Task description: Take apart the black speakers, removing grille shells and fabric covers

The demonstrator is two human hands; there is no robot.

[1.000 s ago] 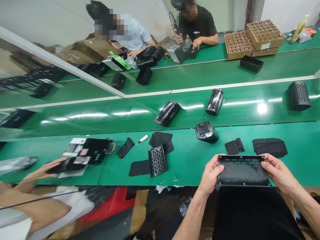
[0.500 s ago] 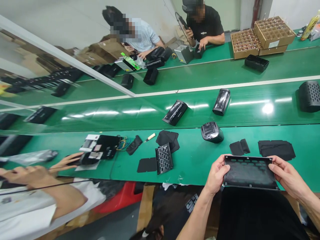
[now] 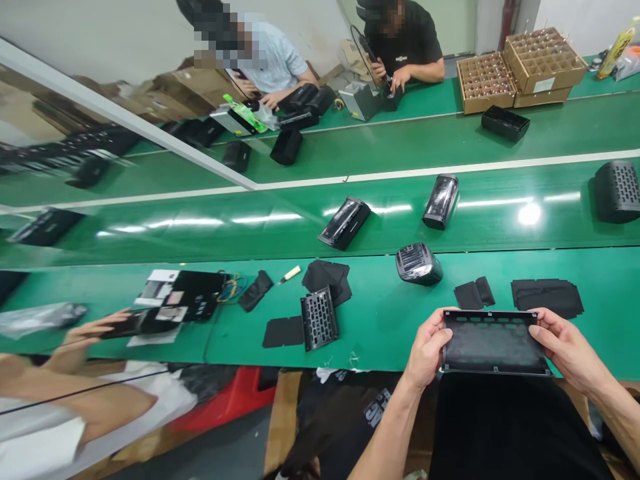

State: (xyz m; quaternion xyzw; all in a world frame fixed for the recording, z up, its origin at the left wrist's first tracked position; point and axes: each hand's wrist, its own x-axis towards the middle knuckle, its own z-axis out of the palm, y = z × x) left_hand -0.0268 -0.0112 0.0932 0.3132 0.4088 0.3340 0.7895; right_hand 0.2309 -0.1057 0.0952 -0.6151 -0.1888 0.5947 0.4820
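A black rectangular speaker grille panel [image 3: 495, 343] is held level at the near table edge, its inner side facing up. Small clips line its rim, and a row of slots shows along the far side. My left hand [image 3: 425, 348] grips its left end, thumb on top. At the right end, my right hand [image 3: 565, 343] pinches it the same way. Just beyond lie a stack of black mesh sheets [image 3: 547, 298] and a smaller folded black piece [image 3: 474, 293]. Another slotted grille panel [image 3: 320, 319] rests farther left, beside a black sheet [image 3: 283, 332].
Black speaker housings [image 3: 345, 223] are spread over the green conveyor belt [image 3: 280, 233]. One housing [image 3: 419, 263] stands on my side of the table. A co-worker's arm [image 3: 80, 393] is at left; two people work across the belt. Divided cardboard boxes [image 3: 545, 57] stand at far right.
The view has shifted slightly, so most things appear a little farther left. The grille panel stays in both my hands, tilted slightly differently. The co-worker's hand at left has moved.
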